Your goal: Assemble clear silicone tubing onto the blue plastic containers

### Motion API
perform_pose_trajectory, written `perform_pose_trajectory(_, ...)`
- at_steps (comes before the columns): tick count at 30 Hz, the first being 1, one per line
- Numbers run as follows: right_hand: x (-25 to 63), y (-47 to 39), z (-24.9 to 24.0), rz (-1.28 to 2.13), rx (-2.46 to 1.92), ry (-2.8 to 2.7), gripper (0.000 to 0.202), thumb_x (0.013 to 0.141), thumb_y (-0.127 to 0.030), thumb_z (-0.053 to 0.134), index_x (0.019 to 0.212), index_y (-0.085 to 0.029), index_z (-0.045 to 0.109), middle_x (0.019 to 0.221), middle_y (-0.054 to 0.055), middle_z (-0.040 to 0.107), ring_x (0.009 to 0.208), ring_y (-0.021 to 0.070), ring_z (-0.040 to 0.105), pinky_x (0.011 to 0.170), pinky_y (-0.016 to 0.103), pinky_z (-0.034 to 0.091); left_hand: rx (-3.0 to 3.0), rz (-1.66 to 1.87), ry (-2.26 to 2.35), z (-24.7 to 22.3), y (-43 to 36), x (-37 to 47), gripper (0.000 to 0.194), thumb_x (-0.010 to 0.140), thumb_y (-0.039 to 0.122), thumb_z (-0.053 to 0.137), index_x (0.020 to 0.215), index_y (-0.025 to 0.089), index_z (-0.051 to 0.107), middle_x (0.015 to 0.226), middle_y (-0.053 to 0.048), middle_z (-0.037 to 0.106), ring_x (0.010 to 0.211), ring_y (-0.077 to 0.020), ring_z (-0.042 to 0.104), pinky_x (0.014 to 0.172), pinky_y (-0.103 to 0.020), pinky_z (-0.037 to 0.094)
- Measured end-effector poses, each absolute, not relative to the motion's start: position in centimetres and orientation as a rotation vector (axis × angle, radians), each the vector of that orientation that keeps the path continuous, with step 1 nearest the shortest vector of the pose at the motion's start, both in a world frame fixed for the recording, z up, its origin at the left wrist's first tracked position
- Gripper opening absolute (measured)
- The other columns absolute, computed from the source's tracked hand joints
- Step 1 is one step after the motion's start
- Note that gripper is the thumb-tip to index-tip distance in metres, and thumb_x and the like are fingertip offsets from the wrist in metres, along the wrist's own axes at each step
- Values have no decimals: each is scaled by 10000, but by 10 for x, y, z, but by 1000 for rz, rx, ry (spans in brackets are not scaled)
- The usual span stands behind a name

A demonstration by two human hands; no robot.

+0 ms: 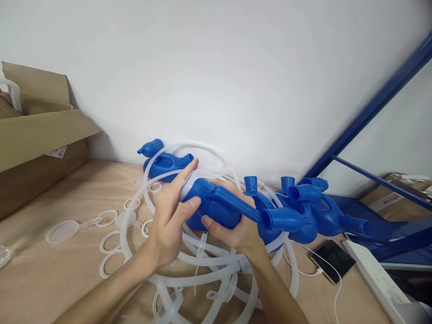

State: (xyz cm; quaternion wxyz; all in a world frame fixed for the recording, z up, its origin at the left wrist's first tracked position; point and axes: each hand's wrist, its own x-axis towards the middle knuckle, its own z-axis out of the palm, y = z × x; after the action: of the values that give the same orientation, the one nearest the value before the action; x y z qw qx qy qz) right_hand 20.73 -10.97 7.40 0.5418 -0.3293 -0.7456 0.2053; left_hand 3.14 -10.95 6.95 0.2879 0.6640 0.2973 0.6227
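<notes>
Above the table I hold a blue plastic urinal bottle (pixel 219 204) lying on its side in both hands. My left hand (pixel 171 217) presses against its left end, thumb on the blue wall, where a translucent white piece (pixel 189 183) shows. My right hand (pixel 236 231) grips the body from below and behind, with several fingers hidden. The bottle's handle side faces me. Below the hands lie coils of translucent ribbed hose (pixel 212 277). Flat ring-and-disc caps (pixel 63 231) are spread to the left.
More blue urinal bottles (pixel 304 222) stand clustered at right, and others (pixel 162 165) lie behind my left hand. A cardboard box (pixel 36 141) is at far left. A phone (pixel 333 260) with a white cable lies beside a power strip (pixel 378 281). A blue metal frame (pixel 374 101) rises at right.
</notes>
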Motion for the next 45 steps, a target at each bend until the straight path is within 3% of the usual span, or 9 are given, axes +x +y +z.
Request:
perform_pose_trajectory(7, 224, -113, 85, 683, -931, -1770, 578, 831, -439, 837, 1368, -297, 677, 1331, 54, 718, 1264, 335, 659, 1135, 513, 507, 2155, 1651, 865, 71, -106, 30, 628, 981, 374, 570, 1559, 161, 449, 1556, -157, 563, 1410, -362, 552, 1158, -515, 450)
perform_pose_trajectory(13, 228, -90, 74, 786, -851, -1926, 628, 793, -539, 862, 1346, -295, 694, 1352, 57, 708, 1316, 323, 623, 1178, 496, 470, 2265, 1542, 980, 79, -90, 20, 254, 1003, 353, 590, 1152, 162, 665, 1107, -93, 760, 1023, -254, 717, 920, -358, 549)
perform_pose_trajectory(18, 230, -79, 65, 838, -812, -1827, 1044, 699, -657, 892, 1571, -302, 440, 1438, 107, 627, 1371, 317, 574, 1184, 501, 443, 2288, 1634, 1075, 81, -84, 14, 264, 1040, 288, 540, 1191, 146, 703, 1065, -81, 769, 952, -209, 717, 890, -322, 538)
perform_pose_trajectory(21, 231, -86, 69, 808, -729, -1780, 860, 842, -640, 793, 1555, -305, 448, 1332, 91, 668, 1255, 263, 635, 1100, 426, 496, 2451, 1569, 1028, 81, -84, 12, 307, 1045, 262, 547, 1290, 184, 716, 1104, -79, 752, 993, -205, 705, 904, -321, 529)
perform_pose_trajectory(27, 217, -100, 72, 601, -881, -1819, 492, 1030, -450, 615, 1484, -271, 552, 1085, 38, 675, 942, 181, 628, 879, 330, 507, 2438, 1666, 865, 81, -91, 21, 211, 1039, 163, 541, 1105, 158, 741, 1031, -74, 744, 957, -168, 694, 885, -277, 528)
perform_pose_trajectory(31, 211, -99, 66, 673, -846, -1733, 534, 1036, -425, 596, 1538, -267, 503, 790, -40, 539, 715, 142, 528, 731, 284, 461, 2390, 1672, 923, 82, -95, 26, 184, 1050, 160, 506, 1094, 151, 684, 1037, -69, 755, 977, -174, 692, 913, -291, 515)
perform_pose_trajectory(36, 213, -100, 67, 791, -782, -1733, 377, 1015, -508, 604, 1285, -267, 709, 946, 15, 651, 809, 164, 560, 774, 297, 467, 2472, 1575, 850, 85, -97, 23, 180, 1047, 150, 479, 1084, 187, 651, 1015, -40, 742, 936, -170, 680, 887, -298, 510)
perform_pose_trajectory(40, 209, -101, 73, 986, -725, -1572, 438, 1043, -582, 499, 1143, -234, 746, 773, -5, 570, 662, 137, 491, 612, 258, 433, 2554, 1543, 845, 86, -99, 24, 96, 1023, 162, 559, 1027, 189, 651, 979, -44, 732, 919, -186, 662, 854, -312, 504)
perform_pose_trajectory(45, 203, -102, 76, 991, -740, -1517, 291, 994, -493, 640, 1007, -221, 742, 663, -49, 476, 541, 88, 368, 490, 220, 314, 2577, 1503, 791, 89, -102, 25, 128, 988, 120, 541, 916, 183, 626, 892, -48, 706, 872, -199, 629, 819, -340, 500)
